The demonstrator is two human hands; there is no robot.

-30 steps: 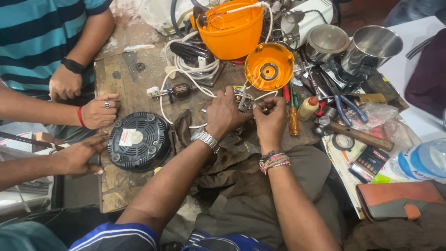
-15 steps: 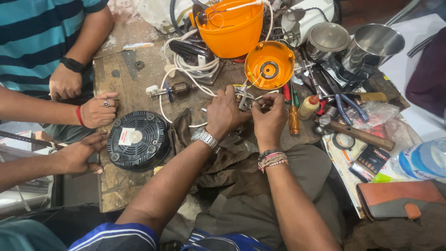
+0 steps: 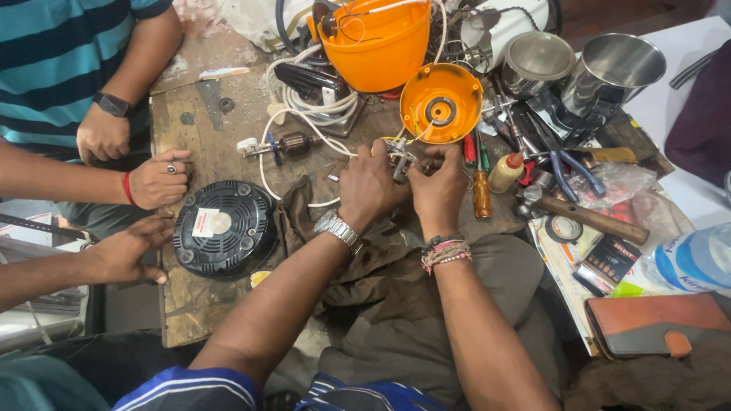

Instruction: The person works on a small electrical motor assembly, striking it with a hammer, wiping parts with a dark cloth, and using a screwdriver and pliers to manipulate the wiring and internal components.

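My left hand: my left hand [image 3: 371, 185], just above the middle of the frame, has its fingers curled tight around one side of a small metal motor part [image 3: 400, 161].
My right hand: my right hand [image 3: 439, 185] pinches the same part from the other side, its thumb touching the left thumb.
Motor part: it sits between both hands, just below the orange round base [image 3: 441, 103], with thin wires running up to that base.
Above: an orange plastic housing [image 3: 378, 36] at the top centre, with a coil of white cable [image 3: 304, 106] to its left.
Left: a motor armature [image 3: 285, 144] lies on the wooden workbench [image 3: 190, 297]; a black round base [image 3: 223, 228] lies lower left, with another person's hand [image 3: 126, 251] touching its edge.
Right: an orange-handled screwdriver [image 3: 482, 190] lies just beside my right hand, a hammer [image 3: 582, 215] farther right, and two steel jars [image 3: 582, 65] in the upper right.
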